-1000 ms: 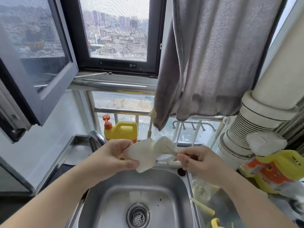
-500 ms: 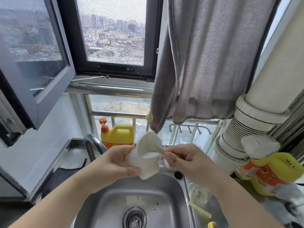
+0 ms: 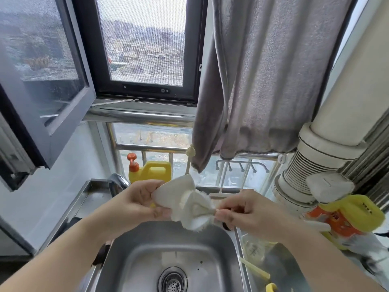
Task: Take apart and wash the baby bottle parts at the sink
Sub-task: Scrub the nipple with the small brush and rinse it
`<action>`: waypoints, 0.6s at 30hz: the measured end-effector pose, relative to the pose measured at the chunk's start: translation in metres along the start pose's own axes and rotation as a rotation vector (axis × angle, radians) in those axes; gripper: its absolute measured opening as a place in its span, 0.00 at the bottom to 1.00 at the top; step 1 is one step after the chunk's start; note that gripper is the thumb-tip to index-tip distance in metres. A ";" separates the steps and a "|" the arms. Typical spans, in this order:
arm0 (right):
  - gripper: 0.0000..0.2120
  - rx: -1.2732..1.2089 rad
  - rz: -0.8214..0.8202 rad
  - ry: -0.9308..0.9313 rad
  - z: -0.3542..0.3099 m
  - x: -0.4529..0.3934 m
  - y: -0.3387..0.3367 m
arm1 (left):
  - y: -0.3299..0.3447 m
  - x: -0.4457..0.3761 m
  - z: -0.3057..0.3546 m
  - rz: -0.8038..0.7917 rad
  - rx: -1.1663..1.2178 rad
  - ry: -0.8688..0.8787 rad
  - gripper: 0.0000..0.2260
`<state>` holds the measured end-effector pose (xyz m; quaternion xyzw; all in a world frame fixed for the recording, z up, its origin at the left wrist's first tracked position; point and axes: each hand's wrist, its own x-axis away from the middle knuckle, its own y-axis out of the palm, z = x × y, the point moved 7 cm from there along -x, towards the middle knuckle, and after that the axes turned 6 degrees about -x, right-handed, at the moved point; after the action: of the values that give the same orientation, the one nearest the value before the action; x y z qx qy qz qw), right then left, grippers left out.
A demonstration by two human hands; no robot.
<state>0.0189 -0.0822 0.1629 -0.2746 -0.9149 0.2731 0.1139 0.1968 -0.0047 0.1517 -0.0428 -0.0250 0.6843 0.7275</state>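
So from my feed, starting on the left: there's an open window sash (image 3: 42, 66) swung inward, and below it the curved steel faucet (image 3: 117, 183) at the back of the sink (image 3: 134, 256). Just behind the faucet sits a yellow detergent jug (image 3: 154, 171) with an orange pump top.

My left hand (image 3: 134, 201) is up over the sink, fingers pinched shut on one end of a white sponge brush head (image 3: 185, 204). It's kind of folded and bunched, hard to tell exactly how it's shaped. My right hand (image 3: 246, 211) is clamped on the other end, where the sponge narrows to a stem. Both hands are holding it above the basin, not in it. The drain strainer (image 3: 173, 280) is straight below.

Up top a grey towel (image 3: 263, 76) hangs down in front of the window rail. Moving right, on the table beside the sink there's a clear baby bottle (image 3: 255, 247), blurry but I think it's lying there near a pale yellow straw-like piece (image 3: 255, 268). Far right is a ribbed white duct pipe (image 3: 311, 165) and a yellow and orange package (image 3: 347, 218).
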 end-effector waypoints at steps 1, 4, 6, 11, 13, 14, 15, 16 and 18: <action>0.08 -0.015 0.041 0.025 0.004 0.001 -0.008 | -0.003 0.002 0.000 0.003 -0.003 -0.003 0.24; 0.09 -0.054 0.168 0.001 -0.001 -0.003 -0.024 | -0.001 0.005 0.003 -0.016 0.026 -0.002 0.19; 0.11 -0.099 0.146 -0.057 -0.014 -0.010 -0.013 | -0.001 0.004 0.006 -0.005 0.061 0.004 0.13; 0.13 -0.036 -0.023 -0.023 -0.015 -0.010 0.020 | -0.010 0.012 0.002 -0.089 -0.021 0.018 0.20; 0.15 -0.051 0.047 0.029 -0.011 -0.010 0.009 | -0.016 0.015 -0.004 -0.073 -0.036 -0.001 0.22; 0.17 -0.075 0.084 0.034 -0.012 -0.013 0.005 | -0.016 0.016 -0.005 -0.081 -0.043 -0.007 0.22; 0.18 -0.103 0.106 0.015 -0.017 -0.018 0.003 | -0.015 0.016 -0.006 -0.097 -0.052 -0.003 0.21; 0.16 -0.131 0.109 -0.018 -0.024 -0.023 0.006 | -0.015 0.016 -0.005 -0.107 -0.056 0.001 0.21; 0.10 -0.150 0.049 -0.068 -0.037 -0.030 0.021 | -0.019 0.017 -0.004 -0.103 -0.047 0.011 0.21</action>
<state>0.0664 -0.0684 0.1803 -0.2953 -0.9291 0.2158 0.0552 0.2170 0.0107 0.1494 -0.0623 -0.0391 0.6450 0.7606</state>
